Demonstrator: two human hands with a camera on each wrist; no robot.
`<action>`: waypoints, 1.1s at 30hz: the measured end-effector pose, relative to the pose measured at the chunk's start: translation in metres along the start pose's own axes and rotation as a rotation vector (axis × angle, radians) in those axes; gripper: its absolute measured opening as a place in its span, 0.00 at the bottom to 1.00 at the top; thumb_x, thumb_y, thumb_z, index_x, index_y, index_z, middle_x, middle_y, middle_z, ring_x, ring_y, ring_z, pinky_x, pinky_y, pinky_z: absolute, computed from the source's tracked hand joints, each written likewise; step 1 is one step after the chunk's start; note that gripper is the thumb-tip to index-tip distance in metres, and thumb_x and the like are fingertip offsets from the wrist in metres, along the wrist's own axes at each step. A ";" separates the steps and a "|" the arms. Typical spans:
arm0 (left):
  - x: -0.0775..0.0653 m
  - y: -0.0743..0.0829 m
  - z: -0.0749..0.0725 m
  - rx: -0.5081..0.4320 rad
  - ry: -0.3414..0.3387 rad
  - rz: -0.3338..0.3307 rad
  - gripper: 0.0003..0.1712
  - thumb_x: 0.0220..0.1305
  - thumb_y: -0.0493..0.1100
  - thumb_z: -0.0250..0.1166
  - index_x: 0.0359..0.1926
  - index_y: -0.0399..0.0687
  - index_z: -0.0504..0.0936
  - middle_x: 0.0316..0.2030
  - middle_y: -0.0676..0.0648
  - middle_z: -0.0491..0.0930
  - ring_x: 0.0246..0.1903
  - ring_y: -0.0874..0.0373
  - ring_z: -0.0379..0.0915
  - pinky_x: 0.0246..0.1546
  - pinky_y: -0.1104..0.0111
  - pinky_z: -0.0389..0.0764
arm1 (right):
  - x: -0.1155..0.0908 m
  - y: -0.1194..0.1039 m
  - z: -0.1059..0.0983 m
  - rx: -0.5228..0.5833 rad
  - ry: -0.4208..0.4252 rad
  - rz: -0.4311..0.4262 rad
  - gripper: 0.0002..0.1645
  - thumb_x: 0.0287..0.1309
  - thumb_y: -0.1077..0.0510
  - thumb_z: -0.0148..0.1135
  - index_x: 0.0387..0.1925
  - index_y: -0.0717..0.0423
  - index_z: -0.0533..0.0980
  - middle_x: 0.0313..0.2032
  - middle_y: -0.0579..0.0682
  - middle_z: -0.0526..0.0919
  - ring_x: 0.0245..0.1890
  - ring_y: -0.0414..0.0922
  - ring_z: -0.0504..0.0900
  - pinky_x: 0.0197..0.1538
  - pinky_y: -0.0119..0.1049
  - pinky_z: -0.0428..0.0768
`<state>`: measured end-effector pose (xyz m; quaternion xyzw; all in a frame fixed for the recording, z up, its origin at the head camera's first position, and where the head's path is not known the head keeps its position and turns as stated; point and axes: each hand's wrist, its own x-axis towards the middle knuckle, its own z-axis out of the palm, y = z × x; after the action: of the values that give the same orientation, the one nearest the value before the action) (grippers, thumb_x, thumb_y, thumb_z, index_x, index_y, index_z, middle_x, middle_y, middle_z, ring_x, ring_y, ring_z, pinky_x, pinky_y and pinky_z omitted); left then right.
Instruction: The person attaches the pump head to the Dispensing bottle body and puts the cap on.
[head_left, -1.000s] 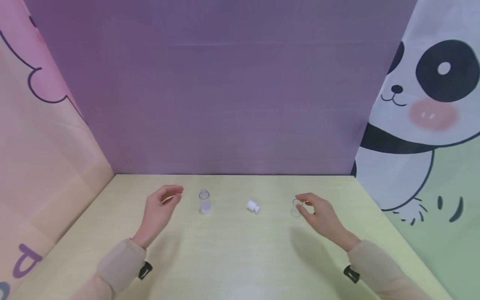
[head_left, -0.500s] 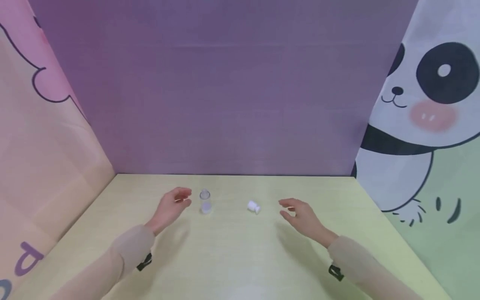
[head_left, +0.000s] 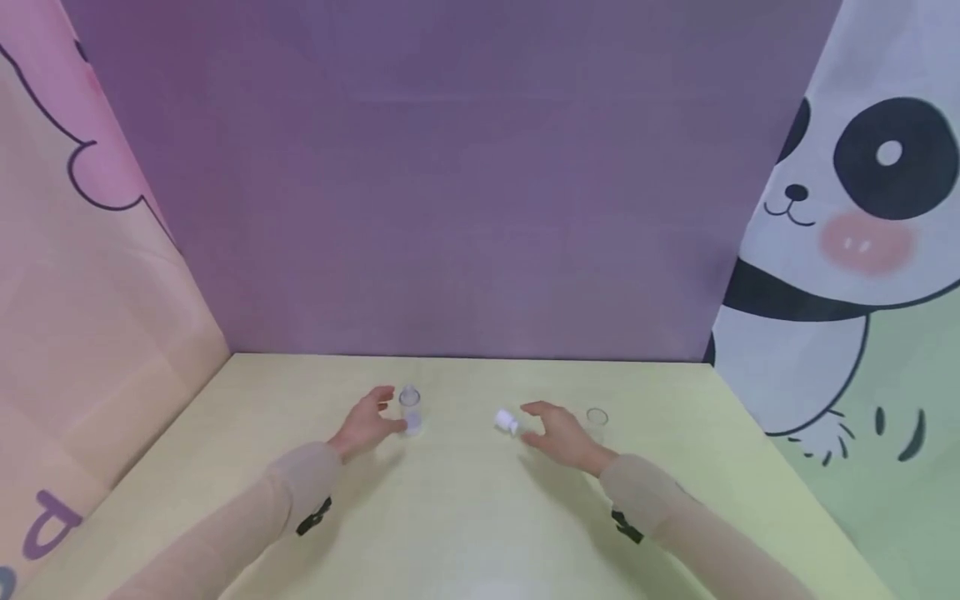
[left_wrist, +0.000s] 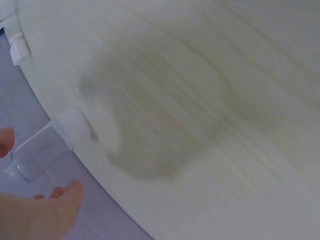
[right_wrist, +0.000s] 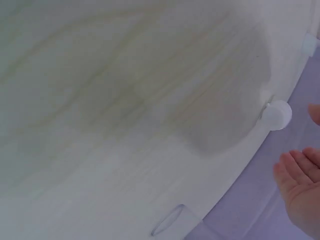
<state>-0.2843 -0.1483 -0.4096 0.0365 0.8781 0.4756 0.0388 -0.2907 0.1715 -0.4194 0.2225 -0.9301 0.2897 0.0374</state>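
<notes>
A small clear bottle (head_left: 410, 408) with a white base stands upright on the left part of the table. My left hand (head_left: 367, 427) is beside it, thumb and fingers spread to either side. In the left wrist view, gaps show between the bottle (left_wrist: 42, 150) and the hand (left_wrist: 47, 215). A small white piece (head_left: 506, 421) with a narrower neck lies on its side mid-table. Close to its right is my right hand (head_left: 561, 433), fingers apart and holding nothing. In the right wrist view the white piece (right_wrist: 276, 115) lies beyond the fingertips.
A clear open-rimmed cup (head_left: 597, 419) stands behind the right forearm, its lower part partly hidden. The pale wooden table (head_left: 457, 517) ends at a purple backdrop (head_left: 465, 183). Printed cloths hang at both sides, a panda (head_left: 802, 367) on the right one.
My left hand has moved right to the bottle and spread its fingers. My right hand has moved left, away from the clear cup and over to the white piece.
</notes>
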 end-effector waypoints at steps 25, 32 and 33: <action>0.020 -0.011 0.020 -0.094 -0.012 -0.001 0.29 0.54 0.33 0.63 0.55 0.26 0.64 0.55 0.29 0.68 0.57 0.35 0.63 0.58 0.50 0.66 | 0.029 0.009 0.025 0.306 -0.021 0.183 0.33 0.43 0.65 0.69 0.53 0.70 0.69 0.51 0.64 0.76 0.51 0.57 0.75 0.55 0.48 0.73; 0.027 -0.015 0.025 -0.112 -0.009 -0.025 0.29 0.53 0.32 0.64 0.55 0.26 0.64 0.53 0.29 0.70 0.54 0.38 0.66 0.57 0.52 0.68 | 0.033 0.005 0.030 0.287 -0.010 0.197 0.28 0.42 0.64 0.70 0.48 0.70 0.73 0.43 0.61 0.81 0.45 0.54 0.79 0.48 0.43 0.78; 0.027 -0.015 0.025 -0.110 -0.009 -0.021 0.29 0.53 0.32 0.63 0.55 0.25 0.63 0.53 0.28 0.69 0.54 0.37 0.66 0.57 0.52 0.68 | 0.034 0.005 0.031 0.277 -0.009 0.203 0.27 0.42 0.64 0.70 0.47 0.69 0.74 0.42 0.60 0.81 0.44 0.53 0.79 0.48 0.42 0.78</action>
<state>-0.3092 -0.1326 -0.4368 0.0273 0.8508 0.5224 0.0497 -0.3214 0.1446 -0.4407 0.1315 -0.8991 0.4166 -0.0271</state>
